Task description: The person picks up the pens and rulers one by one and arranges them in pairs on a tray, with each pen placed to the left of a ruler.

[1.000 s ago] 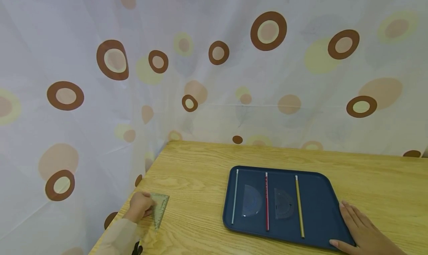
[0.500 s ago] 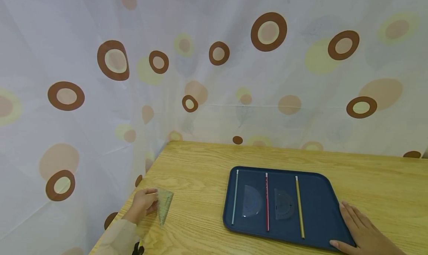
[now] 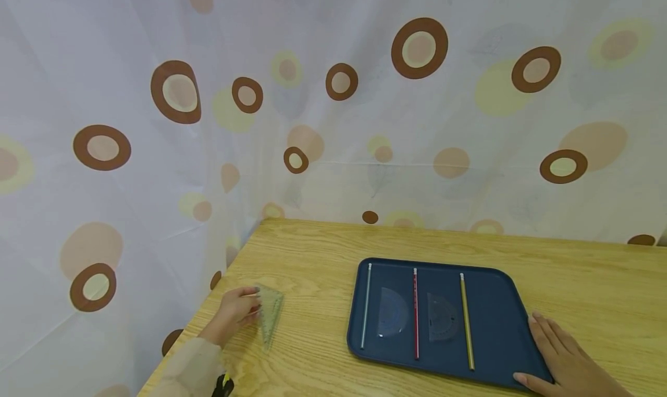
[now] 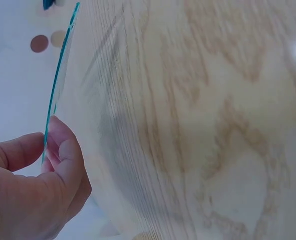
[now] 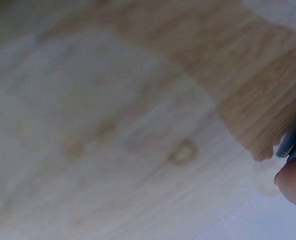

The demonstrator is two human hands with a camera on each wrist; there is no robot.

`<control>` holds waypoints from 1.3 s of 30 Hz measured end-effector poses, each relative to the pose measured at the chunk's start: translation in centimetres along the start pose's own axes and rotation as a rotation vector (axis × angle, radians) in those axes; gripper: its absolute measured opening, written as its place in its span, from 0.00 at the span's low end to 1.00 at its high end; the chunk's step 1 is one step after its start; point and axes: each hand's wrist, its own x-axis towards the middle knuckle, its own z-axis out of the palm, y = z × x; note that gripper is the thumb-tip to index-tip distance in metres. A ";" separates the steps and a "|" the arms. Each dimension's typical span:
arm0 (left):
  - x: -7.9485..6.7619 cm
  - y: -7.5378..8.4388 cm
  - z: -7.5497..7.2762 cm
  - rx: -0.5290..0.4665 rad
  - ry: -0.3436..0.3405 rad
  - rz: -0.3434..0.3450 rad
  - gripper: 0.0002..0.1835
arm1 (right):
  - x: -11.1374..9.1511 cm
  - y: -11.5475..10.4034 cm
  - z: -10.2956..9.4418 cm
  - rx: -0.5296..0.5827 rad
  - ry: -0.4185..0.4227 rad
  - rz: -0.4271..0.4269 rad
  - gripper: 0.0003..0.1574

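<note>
Between thumb and fingers, my left hand [image 3: 237, 312] pinches a clear triangular set square [image 3: 271, 313] near the table's left edge. The left wrist view shows this set square [image 4: 59, 70] almost edge-on as a thin teal line, held over the wood. My right hand [image 3: 570, 362] rests at the right side of a dark blue tray [image 3: 502, 322], fingers straight along its rim and thumb over its near corner. On the tray lie a blue-grey pencil [image 3: 366, 307], a clear protractor [image 3: 392, 313], a red pencil [image 3: 416, 322], a second protractor [image 3: 443, 319] and a yellow pencil [image 3: 467, 327].
The tray stands on a wooden table [image 3: 307, 258], whose left edge runs close by the left forearm. A curtain [image 3: 333, 125] patterned with circles hangs behind and to the left. Something small, black and yellow [image 3: 223, 384], shows beside the left sleeve.
My left hand has moved rightward and a little away from me, taking the set square with it. The right hand and the tray have stayed in place.
</note>
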 end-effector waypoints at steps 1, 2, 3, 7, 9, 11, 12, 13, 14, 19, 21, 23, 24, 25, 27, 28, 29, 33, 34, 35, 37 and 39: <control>0.0 0.1 0.1 -0.005 -0.002 0.001 0.20 | 0.0 0.0 0.0 -0.004 0.001 -0.001 0.66; 0.0 0.1 0.2 -0.005 -0.005 0.000 0.20 | 0.0 -0.1 0.0 -0.007 0.001 0.000 0.66; 0.0 0.2 0.4 -0.006 -0.005 0.000 0.20 | 0.0 -0.1 -0.1 -0.013 0.002 -0.001 0.66; -0.1 0.4 0.8 -0.003 -0.012 0.006 0.20 | 0.0 -0.1 -0.2 -0.026 0.003 -0.006 0.66; -0.1 0.5 1.1 -0.008 -0.015 0.010 0.20 | 0.0 -0.1 -0.2 -0.028 0.004 -0.008 0.66; 0.0 0.6 1.3 -0.009 -0.022 0.014 0.20 | 0.0 -0.2 -0.2 -0.028 0.003 -0.009 0.66; -0.1 0.6 1.4 -0.007 -0.023 0.016 0.20 | 0.0 -0.2 -0.2 -0.029 0.003 -0.009 0.66; -0.1 0.6 1.5 -0.006 -0.024 0.019 0.20 | 0.0 -0.2 -0.2 -0.031 0.004 -0.010 0.66; -0.1 0.6 1.7 -0.003 -0.025 0.021 0.20 | 0.0 -0.1 -0.2 -0.034 0.007 -0.012 0.66; -0.2 0.7 2.1 0.006 -0.038 0.030 0.20 | 0.0 -0.1 -0.2 -0.041 0.018 -0.018 0.67; -0.3 0.7 2.3 0.004 -0.046 0.032 0.20 | 0.0 -0.1 -0.2 -0.042 0.016 -0.016 0.67; -0.3 0.8 2.5 -0.003 -0.050 0.032 0.20 | -0.1 -0.2 -0.2 -0.041 0.012 -0.010 0.67; -0.4 0.8 2.6 -0.009 -0.050 0.031 0.19 | -0.1 -0.2 -0.2 -0.039 0.009 -0.006 0.66; -0.4 0.8 2.6 -0.010 -0.052 0.028 0.19 | -0.1 -0.2 -0.2 -0.036 0.006 -0.002 0.66; -0.4 0.8 2.8 -0.015 -0.053 0.026 0.19 | -0.1 -0.2 -0.2 -0.032 0.003 0.003 0.66; -0.4 0.8 2.9 -0.017 -0.053 0.025 0.19 | -0.1 -0.2 -0.2 -0.030 0.001 0.006 0.66; -0.5 0.8 3.0 -0.018 -0.054 0.026 0.19 | -0.1 -0.3 -0.2 -0.030 0.000 0.007 0.66; -0.4 0.8 3.3 -0.018 -0.061 0.025 0.19 | -0.1 -0.2 -0.1 -0.041 0.008 0.004 0.66; -0.3 0.8 3.4 -0.019 -0.067 0.025 0.19 | -0.1 -0.1 -0.1 -0.046 0.009 0.004 0.66; -0.3 0.8 3.5 -0.021 -0.069 0.024 0.19 | -0.1 -0.1 -0.1 -0.050 0.010 0.004 0.66; -0.2 0.8 3.7 -0.031 -0.073 0.020 0.19 | -0.1 0.0 0.1 -0.054 0.009 0.004 0.67; -0.3 0.8 3.9 -0.036 -0.080 0.022 0.19 | -0.1 0.2 0.2 -0.053 0.008 0.003 0.67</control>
